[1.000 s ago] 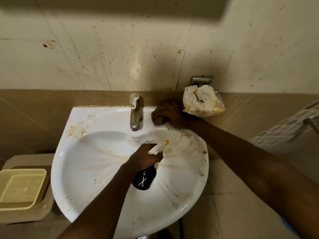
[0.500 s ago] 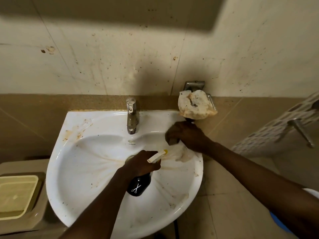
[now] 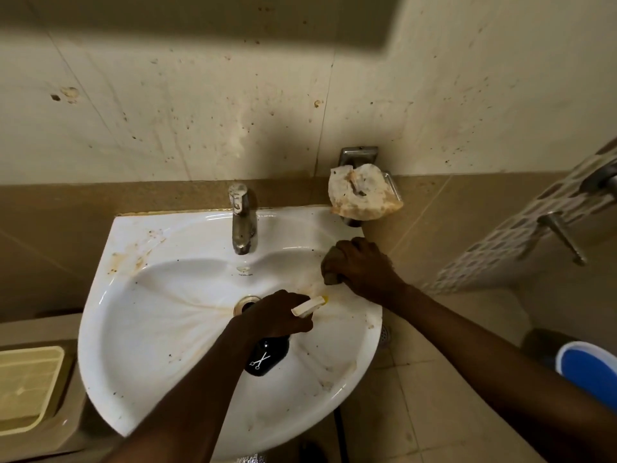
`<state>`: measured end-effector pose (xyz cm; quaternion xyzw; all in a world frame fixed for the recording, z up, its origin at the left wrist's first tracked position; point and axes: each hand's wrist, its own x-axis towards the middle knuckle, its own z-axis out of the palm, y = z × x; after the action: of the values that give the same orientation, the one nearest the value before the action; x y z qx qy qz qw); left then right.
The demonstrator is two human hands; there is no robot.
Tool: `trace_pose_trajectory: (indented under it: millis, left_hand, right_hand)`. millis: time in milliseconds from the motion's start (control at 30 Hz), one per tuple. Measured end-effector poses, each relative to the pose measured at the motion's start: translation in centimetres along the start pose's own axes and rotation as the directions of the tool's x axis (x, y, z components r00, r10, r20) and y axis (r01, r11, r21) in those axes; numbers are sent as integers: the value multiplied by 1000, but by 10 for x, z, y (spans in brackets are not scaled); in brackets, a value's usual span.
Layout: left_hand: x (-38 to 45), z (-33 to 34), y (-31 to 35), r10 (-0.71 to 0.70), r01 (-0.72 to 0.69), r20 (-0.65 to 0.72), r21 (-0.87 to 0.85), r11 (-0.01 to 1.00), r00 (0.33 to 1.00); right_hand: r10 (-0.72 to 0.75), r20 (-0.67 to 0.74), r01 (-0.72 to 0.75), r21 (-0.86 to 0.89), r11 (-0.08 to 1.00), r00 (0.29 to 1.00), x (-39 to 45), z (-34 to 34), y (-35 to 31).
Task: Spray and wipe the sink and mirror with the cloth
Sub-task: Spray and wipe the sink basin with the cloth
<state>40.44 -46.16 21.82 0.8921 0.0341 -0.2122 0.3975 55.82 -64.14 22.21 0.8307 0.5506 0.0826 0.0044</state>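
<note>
A stained white sink (image 3: 140, 329) hangs on the wall, with a metal tap (image 3: 242, 225) at its back. My left hand (image 3: 280, 315) is over the drain (image 3: 247, 304), holding a black spray bottle (image 3: 265, 359) with a pale nozzle (image 3: 309, 305) pointing right. My right hand (image 3: 362, 267) presses a dark cloth (image 3: 330, 269) onto the sink's right rim, beside brown streaks. The cloth is mostly hidden under my fingers. A dark lower edge, perhaps of the mirror (image 3: 200, 15), shows at the top of the wall.
A metal soap holder (image 3: 359, 158) with a dirty crumpled paper (image 3: 362, 192) sticks out above the sink's right corner. A yellow plastic tray (image 3: 28, 385) sits on a unit at the left. A patterned panel with metal handle (image 3: 561, 235) stands right. A blue and white object (image 3: 591, 369) lies on the floor.
My right hand with the cloth moved from behind the tap down along the right rim and stays there. The left hand kept the bottle over the drain.
</note>
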Motion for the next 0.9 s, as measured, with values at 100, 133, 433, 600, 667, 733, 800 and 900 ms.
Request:
trace_pose_trajectory:
  millis: [100, 133, 433, 600, 667, 733, 800, 900]
  left_hand:
    - [0, 0, -3, -19, 15, -126, -32, 999, 992]
    - [-1, -1, -4, -34, 22, -181, -69, 997, 983]
    - [-14, -1, -15, 82, -82, -220, 6, 997, 972]
    - [-20, 11, -21, 39, -23, -153, 99, 995, 987]
    - [-22, 12, -18, 23, -11, -116, 106, 994, 993]
    - [-24, 9, -16, -2, 11, -99, 88, 996, 995]
    - [-27, 6, -13, -51, 56, -68, 60, 997, 996]
    - [-32, 2, 0, -159, 160, 24, -51, 986, 987]
  right_hand:
    - [-22, 41, 26, -110, 994, 999, -3, -4, -11]
    - [-40, 46, 44, -79, 996, 998, -16, -6, -12]
    - [209, 69, -214, 79, 974, 975, -19, 1, -11]
    - [-68, -106, 50, -161, 986, 992, 23, -1, -12]
    - [-237, -63, 218, -223, 950, 969, 18, -4, -9]
    - [-177, -39, 169, -157, 973, 983, -2, -5, -8]
    - [19, -18, -18, 44, 999, 1000, -30, -3, -19]
    - [209, 40, -213, 165, 963, 977, -65, -3, -43]
